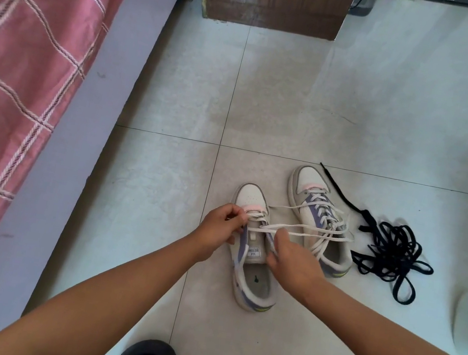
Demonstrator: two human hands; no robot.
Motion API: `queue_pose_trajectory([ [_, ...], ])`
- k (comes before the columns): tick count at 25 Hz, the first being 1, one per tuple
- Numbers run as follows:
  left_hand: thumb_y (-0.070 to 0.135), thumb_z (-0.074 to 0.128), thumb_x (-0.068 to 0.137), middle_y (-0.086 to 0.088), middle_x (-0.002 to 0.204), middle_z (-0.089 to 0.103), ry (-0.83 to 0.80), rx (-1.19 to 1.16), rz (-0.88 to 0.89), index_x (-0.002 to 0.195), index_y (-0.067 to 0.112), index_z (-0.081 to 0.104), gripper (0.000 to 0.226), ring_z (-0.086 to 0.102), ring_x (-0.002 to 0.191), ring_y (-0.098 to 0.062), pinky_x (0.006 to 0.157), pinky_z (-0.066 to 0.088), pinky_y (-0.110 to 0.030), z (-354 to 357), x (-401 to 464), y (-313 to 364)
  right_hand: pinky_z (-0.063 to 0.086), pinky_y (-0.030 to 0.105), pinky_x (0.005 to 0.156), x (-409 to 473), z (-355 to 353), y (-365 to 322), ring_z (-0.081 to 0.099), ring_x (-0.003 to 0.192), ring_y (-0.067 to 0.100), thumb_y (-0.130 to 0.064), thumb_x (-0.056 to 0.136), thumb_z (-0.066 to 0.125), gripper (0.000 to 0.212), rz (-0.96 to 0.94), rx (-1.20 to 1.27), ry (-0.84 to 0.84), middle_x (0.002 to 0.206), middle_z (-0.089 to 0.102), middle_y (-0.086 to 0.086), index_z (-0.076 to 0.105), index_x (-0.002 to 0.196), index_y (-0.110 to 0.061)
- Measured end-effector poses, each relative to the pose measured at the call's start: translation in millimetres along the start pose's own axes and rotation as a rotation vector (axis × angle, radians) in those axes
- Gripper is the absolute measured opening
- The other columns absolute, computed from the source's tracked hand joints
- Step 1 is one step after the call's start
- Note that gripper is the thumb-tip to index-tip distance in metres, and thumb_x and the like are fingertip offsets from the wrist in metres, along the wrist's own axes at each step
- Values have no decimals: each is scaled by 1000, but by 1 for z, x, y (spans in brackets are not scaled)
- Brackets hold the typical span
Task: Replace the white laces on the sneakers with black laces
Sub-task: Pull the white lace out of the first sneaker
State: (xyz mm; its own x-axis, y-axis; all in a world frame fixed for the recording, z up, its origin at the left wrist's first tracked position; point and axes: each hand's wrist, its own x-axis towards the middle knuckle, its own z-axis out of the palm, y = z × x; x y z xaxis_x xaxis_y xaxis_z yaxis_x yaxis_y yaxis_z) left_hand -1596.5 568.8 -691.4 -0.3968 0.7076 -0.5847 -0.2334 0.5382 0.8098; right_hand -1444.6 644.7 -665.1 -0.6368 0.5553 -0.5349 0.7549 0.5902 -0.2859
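White-and-lilac sneakers, two, sit on the floor (302,95): near sneaker (252,261), far sneaker (317,219) at 1 o'clock. Left hand (219,227) and right hand (293,261) each pinch the white lace (304,228). Black laces (390,253) lie tangled at 3 o'clock.

— Where does the view sit?
— On the person's head, facing forward and down at the floor (301,101), close above it; bed (31,50) at nine o'clock.
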Motion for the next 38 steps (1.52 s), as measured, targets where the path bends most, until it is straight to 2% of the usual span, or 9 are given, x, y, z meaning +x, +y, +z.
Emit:
queue_pose_trajectory([
  [9,43,47,95,1,61,56,-279,478,-202,62,14,60,46,48,58,-13,59,41,-25,-48,1,20,34,32,62,6,-2,18,61,91,36,-20,94,42,16,54,1,23,101,64,18,30,100,-13],
  [12,38,42,97,-4,55,57,-217,-319,-224,45,14,50,58,61,70,-20,83,49,-36,-66,-2,24,35,32,63,10,-1,17,62,91,35,-20,95,42,23,36,-28,-5,101,64,17,35,113,-9],
  [14,36,48,93,0,45,36,-216,-579,-224,48,15,48,50,45,46,-14,60,50,-28,-74,-7,20,34,31,63,12,-3,21,61,92,35,-19,95,42,24,41,-7,-13,103,63,18,36,115,-8],
  [20,20,65,87,0,68,55,165,983,-149,64,12,50,29,50,62,-17,51,39,-23,-123,-2,-6,36,32,64,14,0,20,61,92,33,-26,97,41,16,0,-35,-63,103,63,14,28,101,-17],
  [24,-1,45,95,-5,54,41,474,-492,-327,85,16,58,23,39,43,-15,43,52,-26,-116,7,-1,36,32,63,14,1,15,61,91,34,-21,96,40,24,-4,-97,-49,104,63,15,34,116,-10],
  [26,1,37,98,1,42,30,362,-675,-423,94,32,57,37,27,31,-11,31,33,-16,-112,4,0,36,33,64,14,0,16,61,92,34,-20,96,39,21,2,-83,-58,105,63,15,33,113,-10],
  [33,18,43,99,-14,97,67,361,1307,-64,108,5,60,23,64,83,-30,67,48,-32,-134,-4,-21,36,33,66,15,-1,18,60,96,35,-18,94,40,25,46,-46,-63,108,62,17,34,117,-8],
  [35,11,59,90,-8,76,66,302,1662,210,96,8,59,6,66,66,-26,52,46,-26,-130,-6,-30,35,32,66,14,-1,18,60,96,35,-18,94,40,25,60,-32,-65,109,62,18,34,116,-8],
  [38,10,48,92,2,89,63,-3,1904,37,108,17,50,17,65,82,-20,58,40,-24,-113,-15,-33,35,32,66,13,-5,19,60,96,36,-16,94,41,22,94,37,-65,109,60,19,35,114,-8],
])
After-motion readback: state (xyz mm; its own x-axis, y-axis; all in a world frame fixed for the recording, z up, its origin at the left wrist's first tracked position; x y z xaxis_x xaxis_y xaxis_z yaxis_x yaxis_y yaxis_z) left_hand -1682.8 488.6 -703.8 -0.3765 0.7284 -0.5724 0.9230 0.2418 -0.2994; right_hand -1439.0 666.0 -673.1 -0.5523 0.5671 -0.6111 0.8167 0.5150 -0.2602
